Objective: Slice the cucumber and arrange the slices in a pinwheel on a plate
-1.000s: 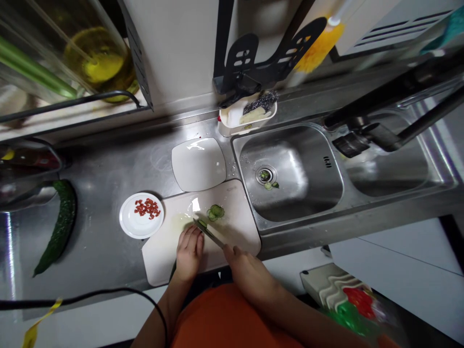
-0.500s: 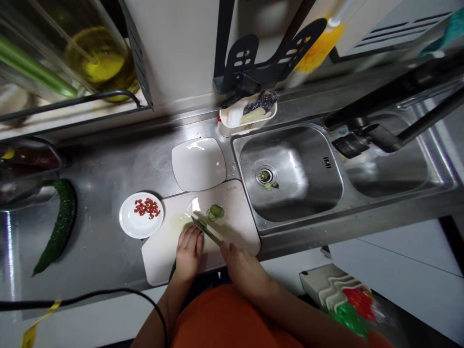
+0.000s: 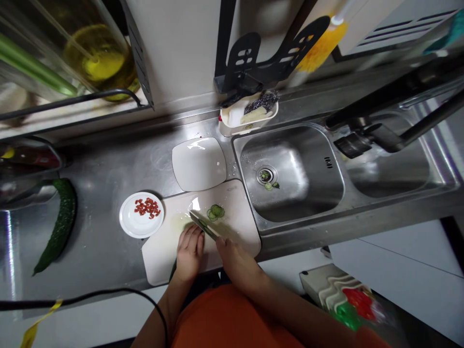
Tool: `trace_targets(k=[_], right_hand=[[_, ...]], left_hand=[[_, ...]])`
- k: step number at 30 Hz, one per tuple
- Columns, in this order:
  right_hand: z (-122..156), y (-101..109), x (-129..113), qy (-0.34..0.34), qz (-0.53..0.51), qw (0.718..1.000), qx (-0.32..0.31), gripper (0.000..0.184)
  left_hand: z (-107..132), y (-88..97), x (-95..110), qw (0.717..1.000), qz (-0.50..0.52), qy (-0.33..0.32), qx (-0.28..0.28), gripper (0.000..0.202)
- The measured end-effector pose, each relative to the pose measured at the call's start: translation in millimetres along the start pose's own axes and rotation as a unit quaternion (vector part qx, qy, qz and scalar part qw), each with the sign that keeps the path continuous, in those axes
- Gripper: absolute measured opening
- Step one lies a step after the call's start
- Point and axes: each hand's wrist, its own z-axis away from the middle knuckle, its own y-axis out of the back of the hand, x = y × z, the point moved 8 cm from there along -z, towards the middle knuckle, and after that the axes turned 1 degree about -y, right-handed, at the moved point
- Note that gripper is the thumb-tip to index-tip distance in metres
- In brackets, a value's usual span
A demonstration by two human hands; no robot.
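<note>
My right hand is closed round the handle of a knife, its blade pointing up and left over the white cutting board. Close beside the blade, my left hand has its fingers curled down on a cucumber; most of that cucumber is hidden under the hand, with a dark green end showing near the wrist. A small pile of thin cucumber slices lies on the board, just beyond the knife.
A square white plate borders the board's far edge. At left are a round plate with chopped red pieces and a whole cucumber. The steel sink at right holds a few slices near its drain. A black cable crosses front left.
The knife has risen slightly and shifted a little left, its blade turned more to view. My right hand moved left and up with it. My left hand stays nearly still.
</note>
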Motion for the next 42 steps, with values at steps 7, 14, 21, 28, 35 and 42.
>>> trace_targets(k=[7, 14, 21, 28, 35, 42], right_hand=[[-11.9, -3.8, -0.6, 0.003, -0.021, 0.999, 0.024, 0.035], [-19.6, -10.3, 1.4, 0.017, -0.016, 0.999, 0.041, 0.033], [-12.1, -9.8, 8.4, 0.005, -0.034, 0.998, 0.046, 0.035], [22.6, -2.4, 9.9, -0.015, -0.014, 1.000, -0.010, 0.039], [35.7, -6.0, 14.1, -0.032, 0.007, 0.999, -0.024, 0.039], [36.8, -6.1, 13.4, -0.028, 0.002, 0.999, -0.025, 0.040]], left_hand=[[-0.1, 0.2, -0.2, 1.000, 0.009, 0.001, 0.002, 0.026], [0.5, -0.2, -0.1, 1.000, 0.006, 0.000, 0.000, 0.027], [-1.6, 1.5, 1.4, 1.000, 0.011, 0.001, -0.005, 0.029], [-0.4, 1.8, -0.3, 1.000, 0.004, 0.016, -0.009, 0.024], [3.7, 0.5, -4.1, 1.000, -0.001, 0.020, -0.001, 0.023], [3.3, 0.4, -3.7, 1.000, -0.005, 0.017, -0.003, 0.022]])
